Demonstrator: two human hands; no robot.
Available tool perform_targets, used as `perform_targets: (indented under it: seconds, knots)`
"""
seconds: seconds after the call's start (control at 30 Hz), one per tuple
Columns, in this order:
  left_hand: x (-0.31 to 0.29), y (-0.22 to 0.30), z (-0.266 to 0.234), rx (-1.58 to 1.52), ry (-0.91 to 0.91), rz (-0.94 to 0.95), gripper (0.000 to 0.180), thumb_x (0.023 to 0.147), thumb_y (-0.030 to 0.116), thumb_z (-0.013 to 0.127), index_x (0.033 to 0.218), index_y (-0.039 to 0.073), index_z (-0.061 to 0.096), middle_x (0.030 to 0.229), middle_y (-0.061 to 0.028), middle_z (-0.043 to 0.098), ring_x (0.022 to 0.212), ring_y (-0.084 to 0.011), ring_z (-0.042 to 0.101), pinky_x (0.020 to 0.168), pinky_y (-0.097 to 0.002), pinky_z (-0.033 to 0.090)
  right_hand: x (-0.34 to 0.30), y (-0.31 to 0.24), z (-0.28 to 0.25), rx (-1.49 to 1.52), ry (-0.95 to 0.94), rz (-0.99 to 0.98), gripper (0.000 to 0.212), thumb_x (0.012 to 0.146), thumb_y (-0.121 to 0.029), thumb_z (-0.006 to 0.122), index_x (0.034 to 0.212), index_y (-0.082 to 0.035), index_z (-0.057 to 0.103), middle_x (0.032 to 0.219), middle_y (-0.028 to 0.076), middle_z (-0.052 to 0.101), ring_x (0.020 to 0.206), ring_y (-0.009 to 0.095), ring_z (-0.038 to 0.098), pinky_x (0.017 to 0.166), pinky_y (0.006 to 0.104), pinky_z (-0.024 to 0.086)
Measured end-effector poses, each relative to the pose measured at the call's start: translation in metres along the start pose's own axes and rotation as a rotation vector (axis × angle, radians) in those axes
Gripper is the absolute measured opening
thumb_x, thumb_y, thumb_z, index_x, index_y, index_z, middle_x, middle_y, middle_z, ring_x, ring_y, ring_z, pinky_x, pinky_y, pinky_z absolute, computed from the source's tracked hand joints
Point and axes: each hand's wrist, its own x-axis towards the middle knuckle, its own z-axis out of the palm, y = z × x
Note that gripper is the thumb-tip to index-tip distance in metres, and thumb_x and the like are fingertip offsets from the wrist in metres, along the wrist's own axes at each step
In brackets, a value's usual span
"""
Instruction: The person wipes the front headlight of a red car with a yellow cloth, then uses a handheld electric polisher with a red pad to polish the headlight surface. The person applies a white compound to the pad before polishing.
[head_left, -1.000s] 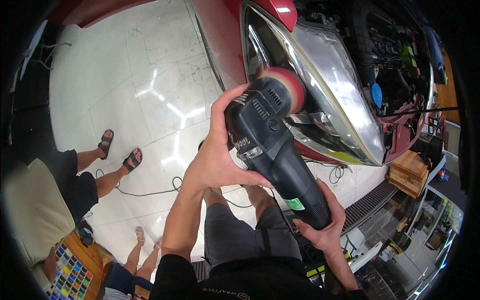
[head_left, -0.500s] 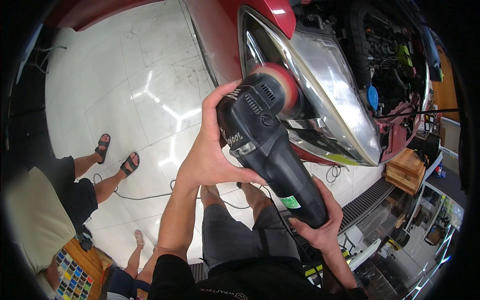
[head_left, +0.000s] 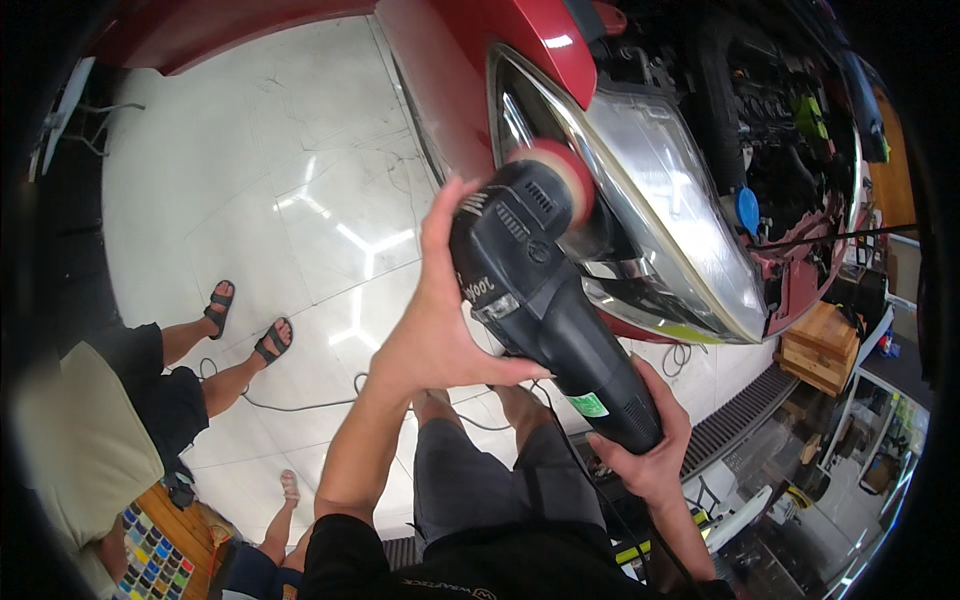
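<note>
My two hands hold a black corded polisher (head_left: 545, 290) across the front of a red car. Its round red-and-cream pad (head_left: 572, 185) sits against the car's large clear headlight (head_left: 665, 215), near the dark inner edge beside the fender. My left hand (head_left: 425, 325) wraps the polisher's head from the left, thumb stretched along the underside of the body. Around the rear end of the handle closes my right hand (head_left: 655, 440). The power cord (head_left: 590, 480) runs down past my right thigh. The pad's contact face is hidden behind the tool.
An open engine bay (head_left: 770, 110) with a blue cap (head_left: 746, 211) lies right of the headlight. Wooden blocks (head_left: 820, 345) and a floor grate (head_left: 740, 405) are at the right. Another person's sandalled feet (head_left: 272, 342) stand left, near a cable (head_left: 290, 405) on the tiled floor.
The polisher has shifted slightly up along the headlight, toward its fender end. The whole view has moved a little, and both hands keep their hold.
</note>
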Motion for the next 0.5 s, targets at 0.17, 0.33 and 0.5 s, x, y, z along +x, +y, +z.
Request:
perform_targets:
  seconds: [0.17, 0.33, 0.5]
  knots:
    - [-0.011, 0.0, -0.008, 0.109, -0.087, -0.047, 0.158, 0.046, 0.052, 0.102, 0.16, 0.001, 0.005, 0.158, -0.0212, 0.022, 0.149, -0.0346, 0.027, 0.122, -0.0431, 0.025, -0.013, -0.003, 0.008, 0.014, 0.025, 0.068, 0.085, 0.064, -0.016, 0.086, 0.14, 0.007, 0.054, 0.123, 0.019, 0.068, 0.112, 0.024, 0.066, 0.102, 0.0357, 0.048]
    - [-0.03, -0.001, 0.016, -0.117, 0.075, -0.115, 0.131, 0.071, 0.065, 0.085, 0.158, 0.0, 0.013, 0.154, -0.0187, 0.028, 0.146, -0.0313, 0.029, 0.121, -0.0406, 0.023, -0.02, 0.007, 0.006, 0.074, 0.047, 0.075, 0.087, 0.061, -0.014, 0.084, 0.138, 0.011, 0.053, 0.123, 0.022, 0.066, 0.111, 0.026, 0.066, 0.1, 0.037, 0.049]
    - [-0.037, 0.005, 0.038, -0.068, 0.208, -0.054, 0.108, 0.08, 0.041, 0.087, 0.156, 0.003, 0.02, 0.152, -0.0171, 0.032, 0.142, -0.0298, 0.034, 0.119, -0.0396, 0.027, -0.027, 0.013, -0.004, 0.088, 0.031, 0.074, 0.092, 0.059, -0.011, 0.08, 0.144, 0.008, 0.049, 0.129, 0.019, 0.063, 0.114, 0.023, 0.063, 0.102, 0.0351, 0.047]
